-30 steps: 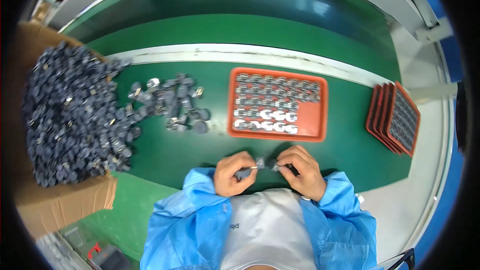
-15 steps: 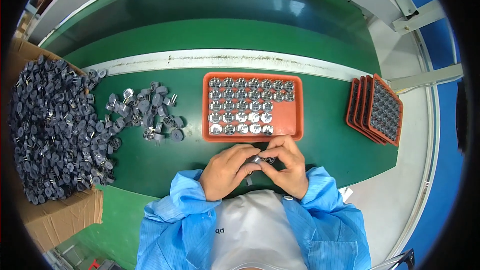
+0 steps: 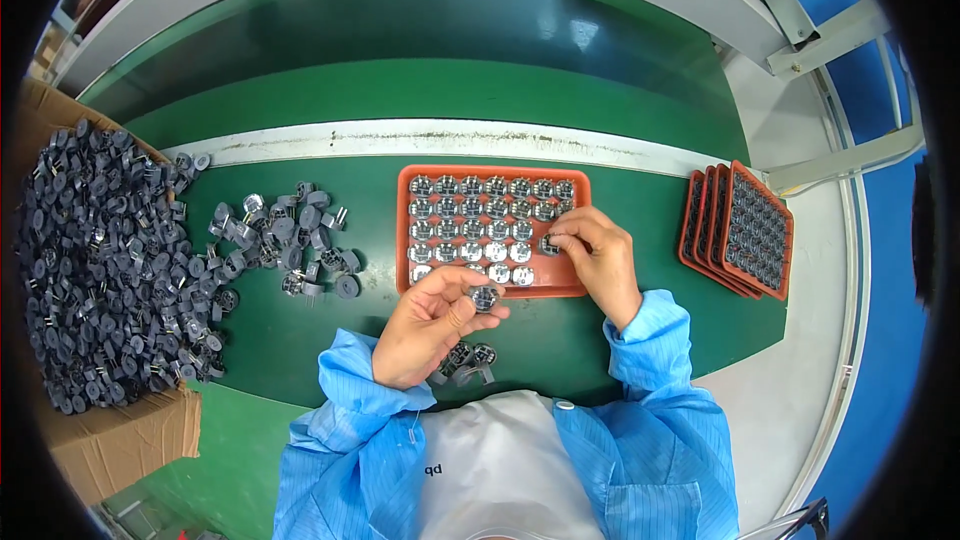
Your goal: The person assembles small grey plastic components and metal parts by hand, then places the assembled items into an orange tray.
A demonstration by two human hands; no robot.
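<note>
My left hand (image 3: 428, 328) pinches a small round dark part with a shiny top (image 3: 483, 298) just in front of the orange-red tray's (image 3: 403, 258) near edge. Over the tray's right side, my right hand (image 3: 603, 258) is closed on another round part (image 3: 549, 245); whether that part touches the tray floor, I cannot tell. Rows of round parts with shiny metal tops (image 3: 471, 208) fill much of the tray, with bare floor at its lower right. Several loose round parts (image 3: 462, 362) lie on the green table between my left wrist and my body.
A cardboard box (image 3: 125, 440) heaped with dark grey round pronged parts (image 3: 115, 270) stands at the left. A smaller pile (image 3: 285, 230) lies between box and tray. Several filled trays (image 3: 757, 232) lean together at the right. A white ledge (image 3: 400, 140) runs behind the tray.
My hands, together before, have separated. The right one has moved up and right over the tray with a round part; the left has shifted left, its part now showing. Loose parts near my body are uncovered.
</note>
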